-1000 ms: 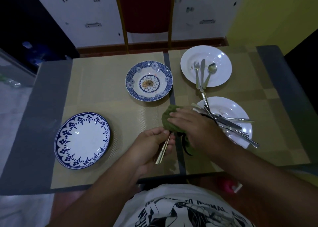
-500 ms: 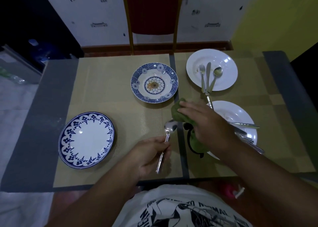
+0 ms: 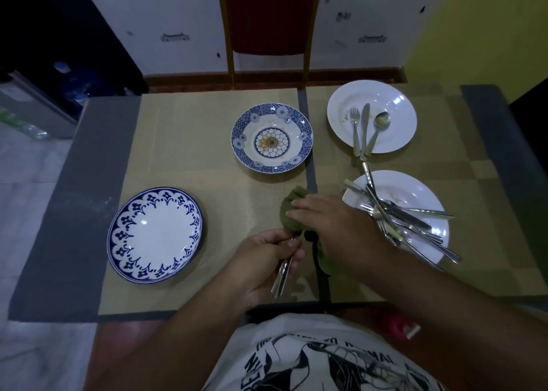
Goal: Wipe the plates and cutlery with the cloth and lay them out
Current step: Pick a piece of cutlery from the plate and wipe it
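My left hand grips the handle of a spoon, whose bowl is hidden inside the green cloth. My right hand holds that cloth wrapped around the spoon's upper end. A blue-rimmed flat plate lies at the left. A blue patterned bowl-plate sits in the middle. The far right white plate carries a fork, a knife and a spoon. The near right white plate holds a pile of several pieces of cutlery.
Beige placemats cover a grey table. A red-backed chair stands at the far edge. A red-and-white object lies below the table's near edge, by my shirt.
The spoon's bowl, bare half a second ago, is back inside the cloth. My right hand has slid down the spoon towards my left hand.
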The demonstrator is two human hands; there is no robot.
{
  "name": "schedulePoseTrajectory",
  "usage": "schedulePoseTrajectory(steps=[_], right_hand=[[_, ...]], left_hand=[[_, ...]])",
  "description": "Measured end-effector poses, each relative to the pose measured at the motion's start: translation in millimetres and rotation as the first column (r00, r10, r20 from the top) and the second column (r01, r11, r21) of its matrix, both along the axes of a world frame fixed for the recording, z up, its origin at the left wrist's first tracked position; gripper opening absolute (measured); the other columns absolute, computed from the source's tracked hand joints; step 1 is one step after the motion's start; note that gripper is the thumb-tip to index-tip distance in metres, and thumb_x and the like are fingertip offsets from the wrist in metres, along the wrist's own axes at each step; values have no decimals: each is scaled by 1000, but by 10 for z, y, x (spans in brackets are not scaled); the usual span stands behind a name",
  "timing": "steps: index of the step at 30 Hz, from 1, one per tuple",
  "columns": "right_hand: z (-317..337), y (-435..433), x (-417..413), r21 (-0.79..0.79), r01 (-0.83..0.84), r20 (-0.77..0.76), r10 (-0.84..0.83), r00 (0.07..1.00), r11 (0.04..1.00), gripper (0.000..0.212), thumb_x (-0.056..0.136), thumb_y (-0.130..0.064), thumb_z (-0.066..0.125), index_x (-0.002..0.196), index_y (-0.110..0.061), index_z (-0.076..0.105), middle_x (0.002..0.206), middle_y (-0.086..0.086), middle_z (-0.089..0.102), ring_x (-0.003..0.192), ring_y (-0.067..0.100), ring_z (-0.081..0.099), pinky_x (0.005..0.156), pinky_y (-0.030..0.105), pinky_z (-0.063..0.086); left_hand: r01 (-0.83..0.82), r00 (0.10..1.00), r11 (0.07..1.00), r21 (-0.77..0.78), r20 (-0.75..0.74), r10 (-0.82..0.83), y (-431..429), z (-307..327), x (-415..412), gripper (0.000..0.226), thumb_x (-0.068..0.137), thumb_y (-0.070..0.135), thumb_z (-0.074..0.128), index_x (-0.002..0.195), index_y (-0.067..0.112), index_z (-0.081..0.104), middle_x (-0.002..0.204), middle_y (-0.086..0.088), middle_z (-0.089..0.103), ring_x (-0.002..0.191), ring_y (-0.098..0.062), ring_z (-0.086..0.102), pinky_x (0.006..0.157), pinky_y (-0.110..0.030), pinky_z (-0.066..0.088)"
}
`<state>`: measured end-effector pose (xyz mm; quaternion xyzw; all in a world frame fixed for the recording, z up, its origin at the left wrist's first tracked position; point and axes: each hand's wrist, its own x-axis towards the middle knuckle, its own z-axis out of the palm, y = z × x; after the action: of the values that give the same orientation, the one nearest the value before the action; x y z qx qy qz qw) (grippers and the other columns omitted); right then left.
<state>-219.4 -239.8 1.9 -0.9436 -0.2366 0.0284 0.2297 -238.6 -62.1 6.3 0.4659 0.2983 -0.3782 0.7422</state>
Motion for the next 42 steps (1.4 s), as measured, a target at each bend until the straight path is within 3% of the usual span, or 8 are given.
schedulePoseTrajectory(steps=[11,16,21,26,30,33,37,42], right_hand=[[20,-95,256,24,149,60,-151,987,988,71,64,13,57,125,-25,58,132,-3,54,119,22,47,93,44,45],[2,7,-59,-31,-58,100,61,993,998,60,68,6,52,122,-19,61,130,2,57,123,26,47,99,37,42],[-103,25,14,-31,-62,81,65,995,998,55,66,7,56,117,-14,64,124,6,61,118,29,51,96,38,45],[-84,72,231,-12,46,101,-44,994,999,61,65,10,56,120,-15,62,127,6,59,119,29,49,99,38,39],[-118,88,231,40,77,109,-81,991,996,70,62,17,60,123,-19,60,128,2,57,119,25,47,99,40,42],[-147,88,163,54,55,76,-59,995,997,66,64,14,54,123,-17,60,128,4,57,120,25,47,102,40,38],[-236,23,55,53,32,30,-34,999,998,63,66,11,52,123,-16,60,128,7,57,121,26,48,104,35,33],[-300,-28,-66,43,22,3,-22,1000,999,73,60,18,59,123,-17,60,128,5,57,121,26,48,101,43,41]], left_hand=[[-6,999,999,49,-34,7,34,-138,-38,28,101,-3,48,117,6,69,90,-6,70,68,-9,59,58,-19,48],[-63,998,996,67,-11,64,-14,-152,-22,21,96,-7,56,108,-3,73,88,-18,68,68,-19,62,60,-25,56],[-109,994,993,49,13,108,2,-184,-78,22,96,-2,60,112,1,74,105,-26,72,84,-29,63,85,-42,53],[-131,989,976,173,91,117,77,-237,-100,21,94,4,66,112,7,75,94,-9,79,69,-14,72,61,-26,57],[-174,984,957,231,73,161,205,-387,-104,23,94,3,66,116,3,72,101,-19,77,82,-27,72,78,-42,61],[-161,987,928,335,48,154,242,-547,-48,20,93,2,67,112,4,72,100,-23,75,79,-27,70,67,-35,60],[-166,986,896,412,45,162,153,-725,87,23,87,2,71,110,3,74,97,-20,76,91,-32,73,81,-43,63],[-126,986,903,410,-47,159,146,-757,238,15,86,-6,71,98,2,76,85,-16,75,69,-23,71,51,-26,57]])
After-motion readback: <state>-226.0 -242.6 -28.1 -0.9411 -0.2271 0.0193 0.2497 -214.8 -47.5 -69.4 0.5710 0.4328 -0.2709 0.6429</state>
